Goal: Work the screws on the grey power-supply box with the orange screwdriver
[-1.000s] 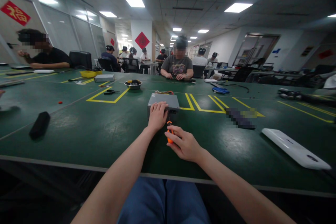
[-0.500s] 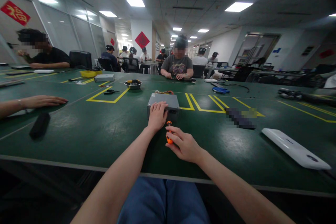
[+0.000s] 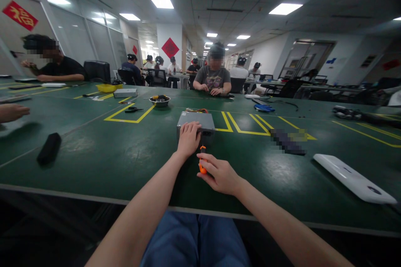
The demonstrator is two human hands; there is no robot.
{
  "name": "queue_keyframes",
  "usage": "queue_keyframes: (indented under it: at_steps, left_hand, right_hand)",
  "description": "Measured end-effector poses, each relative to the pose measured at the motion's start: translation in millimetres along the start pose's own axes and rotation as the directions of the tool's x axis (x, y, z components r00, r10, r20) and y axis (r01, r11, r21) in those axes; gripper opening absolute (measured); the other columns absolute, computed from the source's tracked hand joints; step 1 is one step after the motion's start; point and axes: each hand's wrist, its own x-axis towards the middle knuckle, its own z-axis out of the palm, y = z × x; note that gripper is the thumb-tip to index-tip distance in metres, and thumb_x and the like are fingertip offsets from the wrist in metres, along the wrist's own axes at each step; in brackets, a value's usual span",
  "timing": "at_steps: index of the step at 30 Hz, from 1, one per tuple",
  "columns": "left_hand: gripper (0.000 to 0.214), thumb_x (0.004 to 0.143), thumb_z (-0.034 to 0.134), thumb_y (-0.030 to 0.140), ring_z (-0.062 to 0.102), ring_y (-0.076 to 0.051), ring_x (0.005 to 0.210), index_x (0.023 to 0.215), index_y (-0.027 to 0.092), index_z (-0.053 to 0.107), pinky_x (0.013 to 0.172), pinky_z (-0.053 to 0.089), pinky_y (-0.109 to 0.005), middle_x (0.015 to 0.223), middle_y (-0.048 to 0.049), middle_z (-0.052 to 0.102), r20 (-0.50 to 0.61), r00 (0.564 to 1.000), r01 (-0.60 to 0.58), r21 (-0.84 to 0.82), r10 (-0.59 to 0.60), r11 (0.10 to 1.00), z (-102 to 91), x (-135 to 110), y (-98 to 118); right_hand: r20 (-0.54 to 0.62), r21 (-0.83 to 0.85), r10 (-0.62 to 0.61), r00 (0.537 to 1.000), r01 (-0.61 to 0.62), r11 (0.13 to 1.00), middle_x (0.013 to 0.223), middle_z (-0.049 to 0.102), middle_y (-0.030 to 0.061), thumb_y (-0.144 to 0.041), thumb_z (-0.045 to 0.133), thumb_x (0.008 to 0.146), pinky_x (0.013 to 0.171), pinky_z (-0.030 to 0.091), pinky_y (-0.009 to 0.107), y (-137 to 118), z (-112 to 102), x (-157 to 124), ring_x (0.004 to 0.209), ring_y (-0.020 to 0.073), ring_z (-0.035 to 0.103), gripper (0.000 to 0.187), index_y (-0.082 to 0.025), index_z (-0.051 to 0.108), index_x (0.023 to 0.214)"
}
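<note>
Head view: the left hand [image 3: 188,139] lies on top of a grey metal box [image 3: 196,119], fingers close together and pressing down on its near edge, apparently to stop the box sliding on the green worktop [image 3: 94,162]. A bundle of coloured wires [image 3: 196,110] sits along the box's far edge. The right hand [image 3: 220,174] pinches an orange-handled screwdriver [image 3: 202,163] between thumb and fingers, its shaft angled up toward the box's near face, perhaps held ready there; whether the tip touches, I cannot tell. Yellow tape outlines [image 3: 128,119] mark the worktop around a steel bowl [image 3: 159,101], scissors [image 3: 133,110], a black pouch [image 3: 49,148] and a white plastic panel [image 3: 354,183]. A seated co-worker [image 3: 213,79] works opposite; another person's hand [image 3: 12,112] rests at the left edge.
</note>
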Motion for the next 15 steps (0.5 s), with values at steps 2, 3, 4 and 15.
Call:
queue_keyframes:
  at_steps: [2, 3, 4, 15]
  left_hand:
    - [0.024, 0.085, 0.046, 0.019, 0.045, -0.018, 0.118, 0.109, 0.022, 0.049, 0.108, 0.025, -0.038, 0.123, -0.0023, 0.056, 0.001, 1.0, 0.003, 0.0, -0.003, 1.0, -0.1, 0.0, 0.0]
    - [0.024, 0.085, 0.046, 0.019, 0.045, -0.018, 0.118, 0.109, 0.022, 0.049, 0.108, 0.025, -0.038, 0.123, -0.0023, 0.056, 0.002, 1.0, 0.004, 0.001, -0.004, 1.0, -0.1, 0.1, -0.1]
    - [0.024, 0.085, 0.046, 0.02, 0.045, -0.018, 0.118, 0.109, 0.022, 0.049, 0.108, 0.025, -0.038, 0.123, -0.0023, 0.056, 0.003, 1.0, 0.004, 0.002, -0.004, 1.0, 0.0, 0.2, -0.2]
    - [0.024, 0.086, 0.046, 0.02, 0.045, -0.018, 0.118, 0.109, 0.023, 0.049, 0.108, 0.025, -0.038, 0.123, -0.0021, 0.056, 0.009, 1.0, 0.006, -0.001, -0.006, 1.0, 0.1, 0.0, -0.6]
  right_hand:
    - [-0.036, 0.022, 0.02, 0.999, -0.019, 1.0, 0.113, 0.058, 0.0155, -0.032, 0.049, 0.089, 0.065, 0.055, 0.028, 1.7, 1.8, -0.8, 0.088, 0.0201, 0.064, 0.021, -0.016, 0.046, 0.103]
    - [-0.043, 0.041, 0.029, 0.999, -0.027, 0.999, 0.113, 0.058, 0.0153, -0.034, 0.05, 0.088, 0.067, 0.055, 0.029, 2.1, 1.9, -0.8, 0.091, 0.0206, 0.063, 0.023, -0.016, 0.045, 0.103]
    - [-0.036, 0.061, 0.034, 0.999, -0.032, 0.998, 0.114, 0.057, 0.0156, -0.036, 0.051, 0.088, 0.07, 0.055, 0.03, 2.3, 1.5, -0.6, 0.095, 0.0213, 0.062, 0.027, -0.016, 0.044, 0.105]
    - [-0.046, 0.011, 0.033, 0.998, -0.032, 0.999, 0.112, 0.056, 0.016, -0.036, 0.051, 0.088, 0.07, 0.054, 0.029, 1.2, 2.4, -0.2, 0.092, 0.02, 0.062, 0.026, -0.016, 0.048, 0.104]
